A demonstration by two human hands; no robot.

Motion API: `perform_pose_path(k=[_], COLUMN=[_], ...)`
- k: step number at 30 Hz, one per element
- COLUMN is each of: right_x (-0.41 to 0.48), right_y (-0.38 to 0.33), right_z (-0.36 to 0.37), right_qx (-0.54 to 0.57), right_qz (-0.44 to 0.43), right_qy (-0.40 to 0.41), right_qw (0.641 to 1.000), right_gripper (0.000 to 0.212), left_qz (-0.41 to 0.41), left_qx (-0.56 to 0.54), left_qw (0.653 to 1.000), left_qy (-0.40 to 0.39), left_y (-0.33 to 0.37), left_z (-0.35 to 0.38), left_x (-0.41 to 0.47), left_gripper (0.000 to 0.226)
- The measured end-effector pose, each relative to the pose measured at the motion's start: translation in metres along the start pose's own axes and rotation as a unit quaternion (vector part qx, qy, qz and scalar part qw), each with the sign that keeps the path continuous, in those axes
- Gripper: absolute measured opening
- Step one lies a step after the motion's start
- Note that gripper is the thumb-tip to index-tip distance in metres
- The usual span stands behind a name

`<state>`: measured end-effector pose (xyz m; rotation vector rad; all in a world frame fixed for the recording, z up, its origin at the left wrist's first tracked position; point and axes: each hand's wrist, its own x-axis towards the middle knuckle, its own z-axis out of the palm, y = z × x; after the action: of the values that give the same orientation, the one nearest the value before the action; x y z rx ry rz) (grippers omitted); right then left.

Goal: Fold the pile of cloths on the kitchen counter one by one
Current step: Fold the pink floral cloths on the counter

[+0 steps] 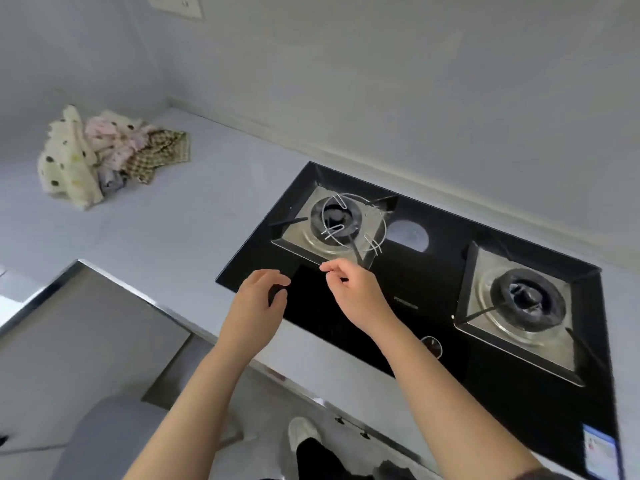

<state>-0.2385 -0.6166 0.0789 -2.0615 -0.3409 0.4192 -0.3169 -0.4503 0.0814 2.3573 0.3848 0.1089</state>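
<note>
A crumpled pile of cloths (107, 155) lies on the pale kitchen counter (180, 216) at the far left, near the wall corner. It mixes cream fabric with dark dots, pink print and a brown check piece. My left hand (258, 299) and my right hand (353, 292) hover side by side over the front left part of the black glass hob (433, 282), far to the right of the pile. Both hands have loosely curled fingers and hold nothing.
The hob has two gas burners, a left burner (334, 221) with a wire ring stand on it and a right burner (528, 299). The counter's metal front edge (138, 292) runs diagonally below. A wall socket (176, 5) sits at the top left. A white shoe (303, 433) shows on the floor.
</note>
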Motion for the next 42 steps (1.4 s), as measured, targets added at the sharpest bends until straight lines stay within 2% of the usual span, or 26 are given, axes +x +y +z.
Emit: perform_pose_path(k=[5,9,13,16,19,22,24,26,32,34,36,38,39,42], right_x=[0.090,0.155,0.226,0.283,0.350,0.407,0.437,0.463,0.505,0.508,0.507,0.508,0.507,0.498], right_y=[-0.058,-0.085,-0.110,-0.133,-0.165,-0.197,-0.214,-0.224,-0.206,-0.201,-0.197,-0.198,-0.196,-0.195], right_z=[0.056,0.104,0.166,0.211,0.264,0.311,0.344,0.373,0.408,0.406,0.411,0.413,0.415,0.413], right_qx=[-0.057,-0.074,-0.094,-0.118,-0.115,-0.091,-0.082,-0.083,-0.158,-0.174,-0.215,-0.223,-0.210,-0.135], right_qz=[-0.041,-0.046,-0.048,-0.058,-0.060,-0.070,-0.078,-0.077,-0.058,-0.115,-0.219,-0.299,-0.324,-0.328], right_qy=[-0.063,-0.109,-0.118,-0.111,-0.089,-0.047,-0.016,0.009,0.071,0.109,0.148,0.170,0.183,0.204], right_qw=[0.996,0.990,0.987,0.985,0.988,0.992,0.993,0.994,0.983,0.972,0.940,0.912,0.904,0.912], right_gripper=[0.025,0.024,0.024,0.024,0.026,0.032,0.039,0.043,0.024,0.027,0.040,0.035,0.029,0.024], left_qz=[-0.044,-0.056,-0.050,-0.038,-0.006,0.024,0.008,0.004,0.090,0.116,0.140,0.155,0.161,0.184], left_qx=[0.008,0.044,0.091,0.123,0.151,0.198,0.208,0.201,0.200,0.206,0.197,0.192,0.190,0.209], left_qw=[0.997,0.995,0.994,0.990,0.983,0.966,0.962,0.962,0.951,0.943,0.934,0.928,0.925,0.909], left_qy=[0.058,0.063,0.045,0.061,0.108,0.164,0.178,0.186,0.218,0.235,0.262,0.278,0.288,0.311], left_y=[-0.058,-0.110,-0.181,-0.230,-0.278,-0.310,-0.329,-0.351,-0.407,-0.414,-0.422,-0.422,-0.425,-0.428], left_z=[-0.067,-0.114,-0.159,-0.194,-0.234,-0.264,-0.277,-0.282,-0.260,-0.254,-0.246,-0.246,-0.244,-0.240], left_x=[0.061,0.114,0.178,0.238,0.311,0.368,0.394,0.414,0.433,0.434,0.433,0.433,0.431,0.424], left_gripper=[0.022,0.021,0.018,0.016,0.017,0.034,0.044,0.045,0.041,0.043,0.042,0.042,0.042,0.045])
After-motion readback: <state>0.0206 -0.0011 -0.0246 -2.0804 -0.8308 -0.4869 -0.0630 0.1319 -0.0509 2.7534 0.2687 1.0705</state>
